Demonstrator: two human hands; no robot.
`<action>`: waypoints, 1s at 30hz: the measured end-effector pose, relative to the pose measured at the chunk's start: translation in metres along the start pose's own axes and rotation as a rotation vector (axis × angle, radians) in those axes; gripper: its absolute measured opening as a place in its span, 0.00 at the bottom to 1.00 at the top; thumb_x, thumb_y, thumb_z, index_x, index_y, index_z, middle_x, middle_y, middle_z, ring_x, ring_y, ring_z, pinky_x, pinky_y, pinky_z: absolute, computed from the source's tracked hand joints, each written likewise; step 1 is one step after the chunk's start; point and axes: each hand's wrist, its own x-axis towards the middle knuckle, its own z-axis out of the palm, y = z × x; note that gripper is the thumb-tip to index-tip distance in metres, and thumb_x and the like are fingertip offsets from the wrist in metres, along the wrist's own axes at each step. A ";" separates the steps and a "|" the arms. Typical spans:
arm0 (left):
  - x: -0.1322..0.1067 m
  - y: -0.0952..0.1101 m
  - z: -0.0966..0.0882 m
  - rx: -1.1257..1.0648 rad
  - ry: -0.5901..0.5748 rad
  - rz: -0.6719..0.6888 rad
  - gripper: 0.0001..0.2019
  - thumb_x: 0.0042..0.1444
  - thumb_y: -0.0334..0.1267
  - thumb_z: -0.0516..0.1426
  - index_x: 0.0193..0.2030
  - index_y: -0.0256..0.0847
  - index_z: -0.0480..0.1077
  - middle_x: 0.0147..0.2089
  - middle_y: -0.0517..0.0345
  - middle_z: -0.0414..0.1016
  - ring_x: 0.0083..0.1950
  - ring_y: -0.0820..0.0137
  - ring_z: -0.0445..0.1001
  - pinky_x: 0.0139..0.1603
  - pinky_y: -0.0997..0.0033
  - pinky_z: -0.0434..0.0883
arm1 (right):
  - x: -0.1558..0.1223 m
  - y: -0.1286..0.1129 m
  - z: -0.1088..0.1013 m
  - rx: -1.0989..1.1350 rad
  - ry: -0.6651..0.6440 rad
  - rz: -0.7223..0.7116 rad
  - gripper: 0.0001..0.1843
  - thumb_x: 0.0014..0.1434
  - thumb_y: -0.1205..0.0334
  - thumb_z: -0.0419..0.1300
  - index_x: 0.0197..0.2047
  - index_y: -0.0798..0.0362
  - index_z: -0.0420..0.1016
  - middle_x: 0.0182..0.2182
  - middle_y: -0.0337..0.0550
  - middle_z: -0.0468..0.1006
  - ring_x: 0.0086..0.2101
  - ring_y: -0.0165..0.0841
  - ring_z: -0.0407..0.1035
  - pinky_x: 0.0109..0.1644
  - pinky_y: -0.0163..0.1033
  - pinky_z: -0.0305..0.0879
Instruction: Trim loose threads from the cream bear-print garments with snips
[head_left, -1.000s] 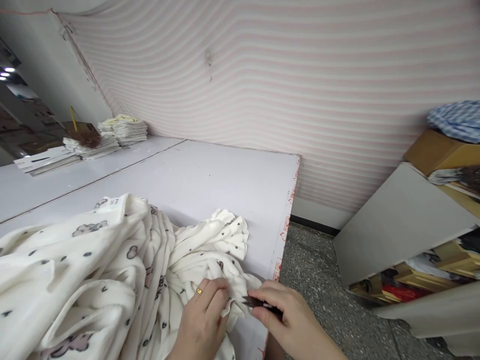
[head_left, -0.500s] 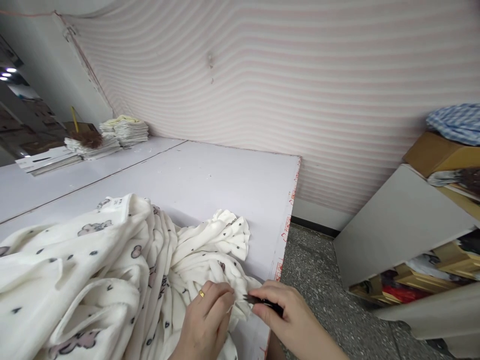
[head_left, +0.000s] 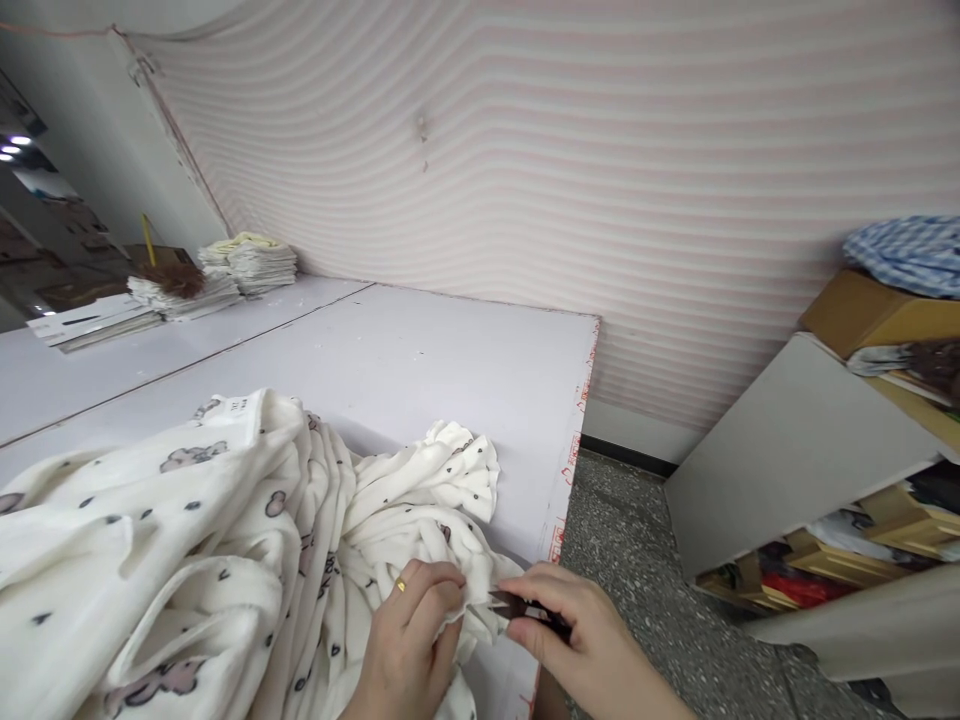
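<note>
A heap of white printed garments (head_left: 225, 520) with small dark marks and pinkish figures lies across the front left of the table. My left hand (head_left: 412, 635), with a gold ring on one finger, pinches the ruffled cloth edge near the table's right side. In my right hand (head_left: 574, 630) is a pair of dark thread snips (head_left: 525, 607), gripped between thumb and fingers. The snips' tips point left, at the edge of the cloth by my left fingers. Whether the blades touch the fabric I cannot tell.
The pale table (head_left: 465, 350) ends at a right edge with red markings. Folded cloth stacks (head_left: 259, 265) stand at its far left. Striped fabric (head_left: 525, 150) hangs behind. To the right, across the speckled floor (head_left: 630, 530), stands a grey cabinet (head_left: 780, 450) with boxes.
The snips' blades now look further apart, and my right hand has shifted very slightly. My left hand keeps its pinch on the cloth.
</note>
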 end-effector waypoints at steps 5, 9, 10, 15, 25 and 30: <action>0.001 0.001 -0.002 0.029 0.014 0.026 0.11 0.57 0.20 0.48 0.36 0.40 0.63 0.39 0.52 0.72 0.37 0.68 0.70 0.37 0.68 0.67 | 0.004 -0.005 0.004 -0.035 0.009 0.005 0.11 0.61 0.60 0.60 0.46 0.45 0.81 0.34 0.40 0.80 0.35 0.35 0.74 0.40 0.36 0.67; 0.002 0.002 -0.003 0.036 0.038 0.029 0.11 0.57 0.21 0.48 0.36 0.41 0.63 0.39 0.51 0.73 0.37 0.67 0.70 0.37 0.67 0.68 | 0.004 -0.006 0.004 -0.028 0.009 0.000 0.11 0.61 0.59 0.60 0.45 0.44 0.81 0.34 0.40 0.81 0.35 0.35 0.74 0.40 0.36 0.67; 0.003 0.003 -0.003 0.035 0.044 0.029 0.11 0.56 0.21 0.48 0.36 0.41 0.64 0.39 0.51 0.73 0.37 0.67 0.70 0.37 0.67 0.68 | 0.003 -0.005 0.005 -0.021 0.015 0.004 0.11 0.61 0.60 0.59 0.44 0.44 0.81 0.34 0.39 0.81 0.35 0.35 0.75 0.40 0.36 0.67; 0.008 0.004 -0.001 -0.067 0.064 -0.101 0.08 0.58 0.24 0.51 0.32 0.42 0.63 0.38 0.53 0.75 0.39 0.65 0.71 0.39 0.66 0.69 | -0.002 0.005 0.020 0.098 0.164 0.029 0.11 0.57 0.63 0.62 0.45 0.48 0.76 0.39 0.41 0.79 0.40 0.36 0.74 0.43 0.36 0.69; 0.011 -0.004 -0.001 -0.750 -0.172 -0.825 0.15 0.57 0.51 0.56 0.38 0.41 0.71 0.32 0.61 0.73 0.33 0.71 0.70 0.35 0.75 0.68 | 0.029 0.016 0.053 0.062 0.307 -0.113 0.07 0.63 0.64 0.53 0.36 0.52 0.72 0.27 0.37 0.75 0.29 0.31 0.70 0.34 0.31 0.64; 0.007 -0.005 0.004 -0.796 -0.185 -0.830 0.19 0.57 0.50 0.57 0.52 0.44 0.68 0.40 0.59 0.74 0.43 0.69 0.70 0.45 0.73 0.67 | 0.033 0.008 0.056 0.011 0.294 -0.097 0.08 0.65 0.64 0.49 0.39 0.52 0.68 0.26 0.36 0.72 0.25 0.29 0.68 0.31 0.30 0.61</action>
